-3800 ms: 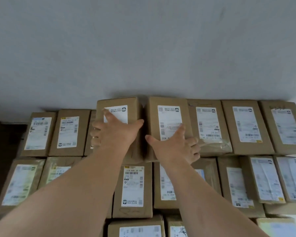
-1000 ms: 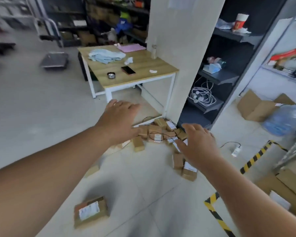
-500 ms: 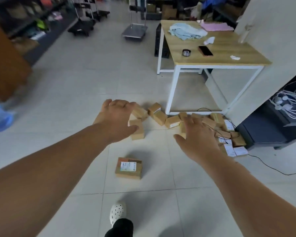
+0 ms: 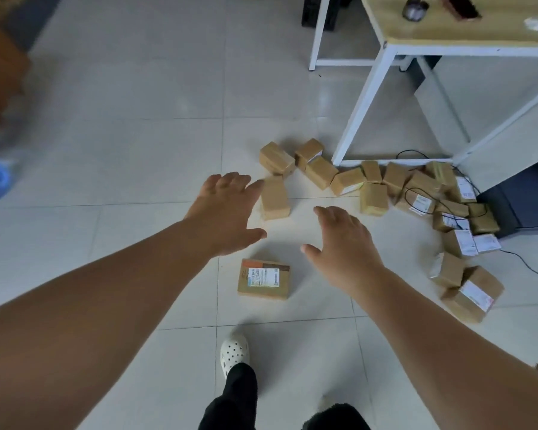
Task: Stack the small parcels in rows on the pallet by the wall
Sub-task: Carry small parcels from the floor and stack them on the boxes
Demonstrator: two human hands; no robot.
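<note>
Plainly, the left hand (image 4: pixel 227 212) and right hand (image 4: pixel 345 243) hovered empty, fingers (image 4: pixel 230 181) spread, over the floor (image 4: pixel 137 150) where parcels (image 4: pixel 320 172) lay strewn from the labelled parcel (image 4: pixel 264 279) by the shoe (image 4: pixel 234 352) to the bench leg (image 4: pixel 362 110), and a black cable (image 4: pixel 524 264) looped across some could snag a lift, though bare tiles offered room leftward.

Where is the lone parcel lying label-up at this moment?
Head view, centre: the lone parcel lies flat on the floor just ahead of the white shoe, below the left hand and right hand.
</note>
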